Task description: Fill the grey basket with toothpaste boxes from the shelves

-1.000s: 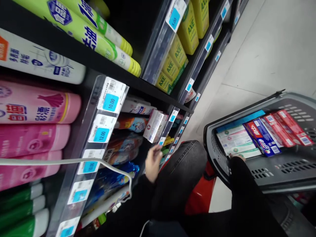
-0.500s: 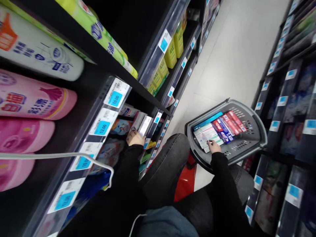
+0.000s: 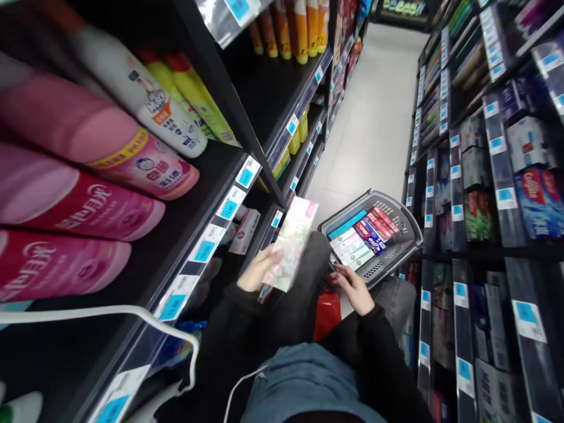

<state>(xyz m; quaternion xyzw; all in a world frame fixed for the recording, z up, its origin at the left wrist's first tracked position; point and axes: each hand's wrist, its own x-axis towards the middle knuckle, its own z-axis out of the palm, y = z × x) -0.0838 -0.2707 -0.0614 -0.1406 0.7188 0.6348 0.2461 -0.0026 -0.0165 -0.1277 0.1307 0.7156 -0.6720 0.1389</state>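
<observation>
My left hand is closed on a flat, pale box with a pink end and greenish print, blurred by motion. It is raised in front of the shelf, above my left knee. My right hand has its fingers bent at the near corner of a grey shopping basket, gripping its edge. Inside the basket lie white boxes, a dark blue box and red boxes, lined up side by side.
Shelves with pink bottles and price tags stand close on my left. On the lower shelf is a white box. Toothpaste boxes fill shelves on the right. The aisle floor runs ahead; a white cable crosses the left side.
My left hand has come away from the lower shelf with the pale box. My right hand has moved from the boxes inside the basket to its near edge. The view has tilted up.
</observation>
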